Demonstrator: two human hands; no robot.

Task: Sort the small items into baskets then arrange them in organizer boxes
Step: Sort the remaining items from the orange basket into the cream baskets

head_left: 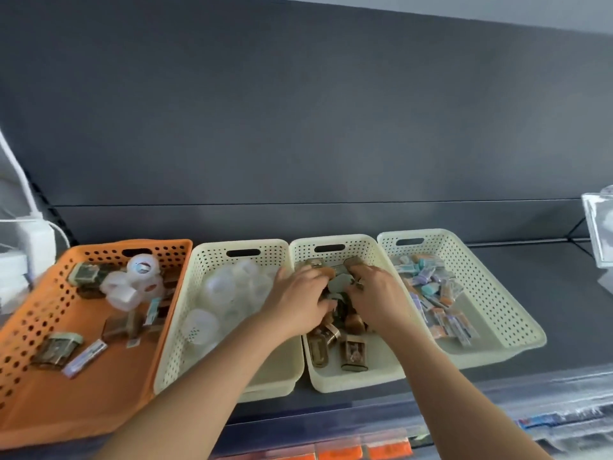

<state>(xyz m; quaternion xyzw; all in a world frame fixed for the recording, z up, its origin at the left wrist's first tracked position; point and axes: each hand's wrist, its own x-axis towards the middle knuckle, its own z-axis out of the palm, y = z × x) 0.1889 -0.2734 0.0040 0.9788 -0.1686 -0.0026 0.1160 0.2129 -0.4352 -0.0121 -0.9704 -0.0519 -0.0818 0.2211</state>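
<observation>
Three cream baskets and an orange one stand in a row on a dark shelf. My left hand and my right hand are both down in the middle cream basket, fingers curled around a heap of small brown and grey sharpeners. The cream basket on the left holds white round tape rolls. The cream basket on the right holds small pastel packets. The orange basket carries a mix of tape rolls, sharpeners and packets.
A dark panel rises behind the shelf. White boxes and a cable sit at far left. A clear plastic holder stands at far right. Clear organizer boxes and orange items lie below the shelf's front edge.
</observation>
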